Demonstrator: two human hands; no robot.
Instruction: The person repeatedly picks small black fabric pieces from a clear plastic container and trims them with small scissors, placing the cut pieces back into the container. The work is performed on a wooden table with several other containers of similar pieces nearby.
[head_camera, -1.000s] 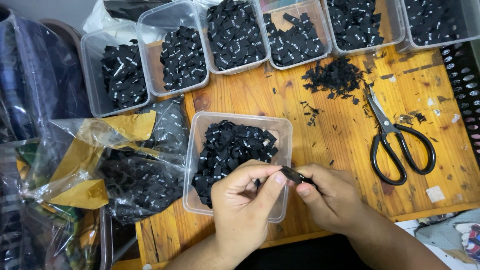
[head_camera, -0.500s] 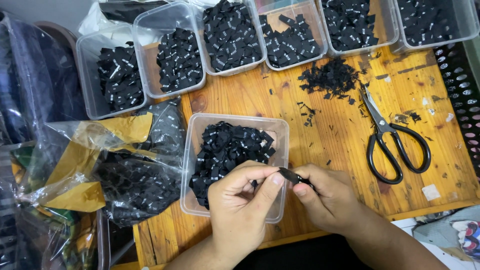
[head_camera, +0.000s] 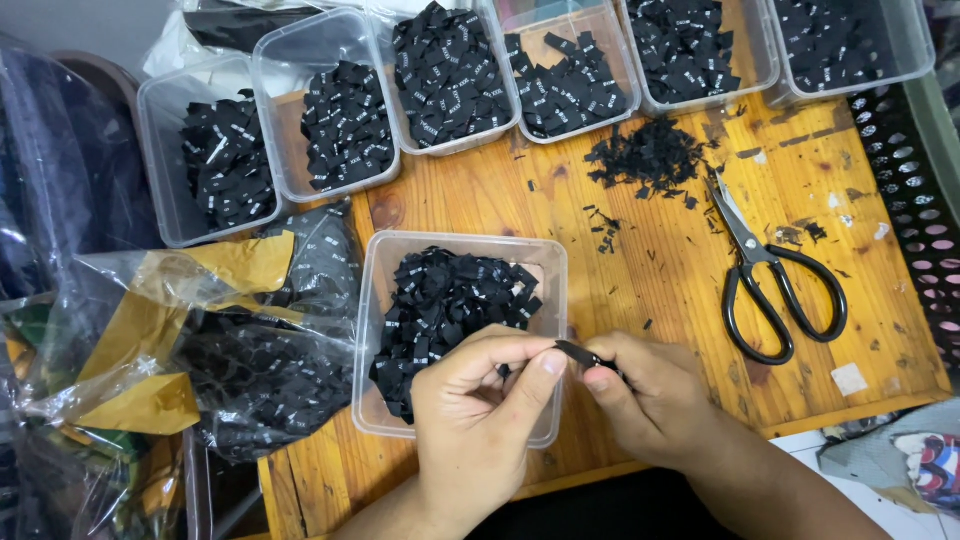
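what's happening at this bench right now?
A person is pinching one small black fabric label between the left hand and right hand, just above a clear tub of the same labels. More tubs of labels line the back of the wooden table. Black scissors lie untouched to the right, below a pile of black scraps. A plastic bag of labels sits on the left.

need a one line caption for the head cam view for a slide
Both hands, left hand and right hand, pinch a small black fabric label over a clear tub of labels, scissors resting on the wooden table.
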